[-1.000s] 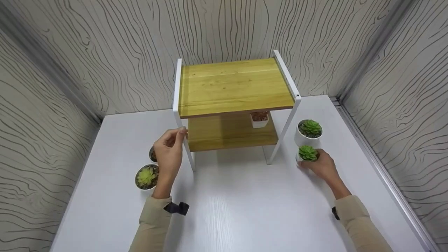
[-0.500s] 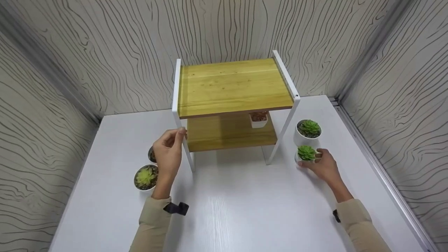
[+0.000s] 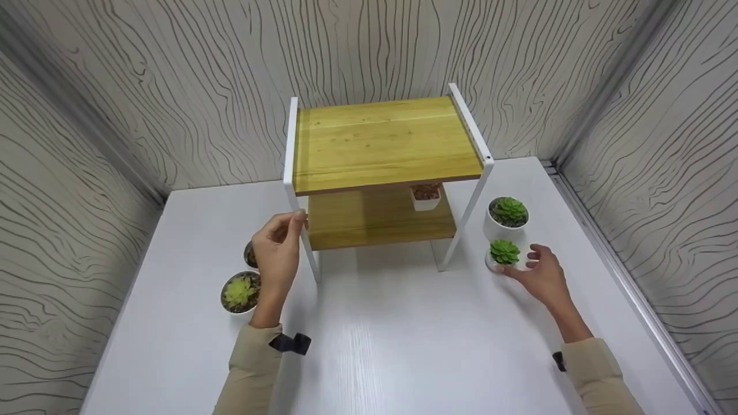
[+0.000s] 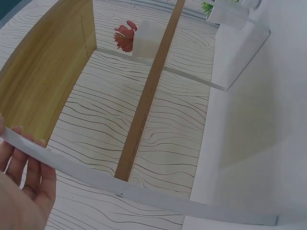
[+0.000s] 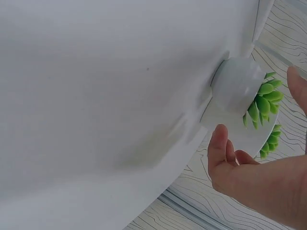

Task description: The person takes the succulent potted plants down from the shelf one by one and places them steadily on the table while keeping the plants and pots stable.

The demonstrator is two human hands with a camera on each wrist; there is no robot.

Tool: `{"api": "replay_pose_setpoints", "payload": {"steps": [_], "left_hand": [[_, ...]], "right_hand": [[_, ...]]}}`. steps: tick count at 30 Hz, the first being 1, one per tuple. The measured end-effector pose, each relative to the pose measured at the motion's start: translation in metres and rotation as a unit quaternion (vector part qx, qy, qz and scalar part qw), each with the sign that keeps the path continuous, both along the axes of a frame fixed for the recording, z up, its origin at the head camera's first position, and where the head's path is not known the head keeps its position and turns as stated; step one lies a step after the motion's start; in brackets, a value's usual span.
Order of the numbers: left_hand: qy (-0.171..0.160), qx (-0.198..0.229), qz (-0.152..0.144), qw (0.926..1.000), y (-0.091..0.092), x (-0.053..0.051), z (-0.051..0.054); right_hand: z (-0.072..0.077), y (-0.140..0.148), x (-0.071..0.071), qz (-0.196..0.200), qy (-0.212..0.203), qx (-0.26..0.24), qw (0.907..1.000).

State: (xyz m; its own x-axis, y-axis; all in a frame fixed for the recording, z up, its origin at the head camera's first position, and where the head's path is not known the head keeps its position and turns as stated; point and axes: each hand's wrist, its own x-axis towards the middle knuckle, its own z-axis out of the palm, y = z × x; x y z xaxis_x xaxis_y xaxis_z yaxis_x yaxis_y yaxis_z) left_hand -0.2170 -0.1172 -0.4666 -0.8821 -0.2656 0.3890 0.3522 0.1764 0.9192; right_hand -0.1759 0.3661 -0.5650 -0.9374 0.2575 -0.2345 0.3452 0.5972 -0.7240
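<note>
In the head view my left hand (image 3: 278,248) grips the left front post of a two-tier shelf (image 3: 386,141), with white legs and yellow-brown boards. The left wrist view shows its fingers curled behind the white post (image 4: 96,177). At the right, my right hand (image 3: 541,278) has its fingers spread beside a small green succulent (image 3: 504,252) in a white pot. Its thumb tip lies close to that pot; whether they touch I cannot tell. In the right wrist view the fingers (image 5: 219,143) stand apart from the small white pot (image 5: 235,86), which rests upright on the table.
A larger potted green succulent (image 3: 507,218) stands just behind the small one. On the lower board sits a square white pot (image 3: 426,199) with a red plant. Left of the shelf are a yellow-green succulent (image 3: 241,291) and another pot (image 3: 249,254), partly hidden by the left hand.
My right hand has let go of the small succulent pot, its fingers spreading and drawing back to the right. The pot stays in place. My left hand keeps its hold on the post.
</note>
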Motion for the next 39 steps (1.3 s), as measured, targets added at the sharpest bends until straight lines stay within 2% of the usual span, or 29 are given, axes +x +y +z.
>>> {"api": "replay_pose_setpoints", "payload": {"steps": [5,13,19,26,39], "left_hand": [[0.000,0.005,0.001,1.0000,0.000,0.000,0.001],[0.004,0.007,0.003,1.0000,0.000,0.000,0.000],[0.001,0.008,0.004,1.0000,0.000,0.000,0.000],[0.003,-0.001,0.001,1.0000,-0.001,-0.001,0.000],[0.002,-0.002,0.006,1.0000,-0.001,-0.002,-0.001]], "right_hand": [[0.005,-0.002,0.006,0.004,-0.006,0.003,1.0000],[0.024,-0.011,0.020,0.006,-0.014,0.001,0.9999],[0.036,-0.017,0.029,0.022,-0.010,0.010,0.9997],[0.043,-0.026,0.037,0.045,-0.024,0.005,0.9987],[0.053,-0.040,0.043,0.089,-0.003,0.001,0.9960]]}}
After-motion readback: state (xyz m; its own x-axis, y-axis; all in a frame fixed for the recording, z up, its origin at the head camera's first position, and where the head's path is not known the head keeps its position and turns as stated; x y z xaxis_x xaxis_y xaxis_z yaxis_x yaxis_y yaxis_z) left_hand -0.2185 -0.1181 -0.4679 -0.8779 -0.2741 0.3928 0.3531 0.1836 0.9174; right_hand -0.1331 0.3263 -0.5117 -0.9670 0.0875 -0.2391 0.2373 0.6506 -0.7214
